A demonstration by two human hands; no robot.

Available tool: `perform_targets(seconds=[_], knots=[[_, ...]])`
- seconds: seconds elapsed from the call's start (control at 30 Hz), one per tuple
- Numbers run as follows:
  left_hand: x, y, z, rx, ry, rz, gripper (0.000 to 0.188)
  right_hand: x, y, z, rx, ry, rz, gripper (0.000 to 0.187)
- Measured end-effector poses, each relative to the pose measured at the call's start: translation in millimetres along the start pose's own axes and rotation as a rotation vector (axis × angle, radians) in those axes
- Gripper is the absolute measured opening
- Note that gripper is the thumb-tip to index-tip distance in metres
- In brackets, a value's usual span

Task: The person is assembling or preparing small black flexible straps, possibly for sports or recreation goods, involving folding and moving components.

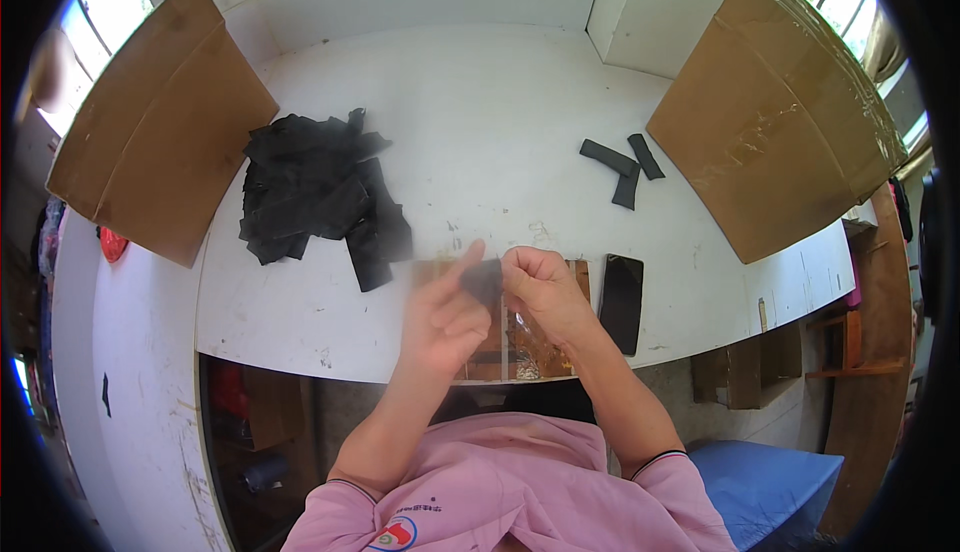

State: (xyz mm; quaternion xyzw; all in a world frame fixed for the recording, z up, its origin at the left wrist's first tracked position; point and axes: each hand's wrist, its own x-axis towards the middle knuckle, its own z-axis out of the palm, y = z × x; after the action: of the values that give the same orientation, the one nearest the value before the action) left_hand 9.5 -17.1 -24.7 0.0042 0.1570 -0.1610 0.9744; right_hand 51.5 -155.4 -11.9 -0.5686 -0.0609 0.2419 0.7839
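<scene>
A small piece of black fabric [481, 283] is stretched between my hands over the table's front edge. My left hand [445, 314], a little smeared by motion, has its fingers closed on the left side of the fabric, with one finger pointing up. At the right edge, my right hand [543, 292] pinches the same piece between thumb and bent fingers. Under both hands lies a brown wooden-looking board [548, 360], partly covered by them. To the left spreads a loose pile of black fabric pieces [305, 187]. Three narrow black strips [608, 157] lie farther right, two of them touching.
A dark phone-like slab [621, 304] lies right of my right hand. Cardboard panels stand at the left [165, 127] and right [775, 112] of the white table [480, 132]. A blue bag-like thing [765, 487] is below on the right.
</scene>
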Motion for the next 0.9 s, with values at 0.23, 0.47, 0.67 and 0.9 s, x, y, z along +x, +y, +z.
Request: perform_targets(seconds=[0.23, 0.47, 0.67, 0.9], knots=[[4, -7, -24, -0.236, -0.054, 0.067, 0.026, -1, 24, -6, 0.017, -0.041, 0.059, 0.022], [-13, -17, 14, 1.83, 0.021, 1.06, 0.029, 1, 21, -21, -0.175, -0.025, -0.012, 0.019], [-13, -15, 14, 1.472, -0.234, 0.834, 0.014, -10, -4, -10, -0.659, 0.117, -0.548, 0.018], [-19, -11, 8, 1.106, -0.05, 0.686, 0.012, -11, -25, -6, -1.566, -0.179, -0.746, 0.025]])
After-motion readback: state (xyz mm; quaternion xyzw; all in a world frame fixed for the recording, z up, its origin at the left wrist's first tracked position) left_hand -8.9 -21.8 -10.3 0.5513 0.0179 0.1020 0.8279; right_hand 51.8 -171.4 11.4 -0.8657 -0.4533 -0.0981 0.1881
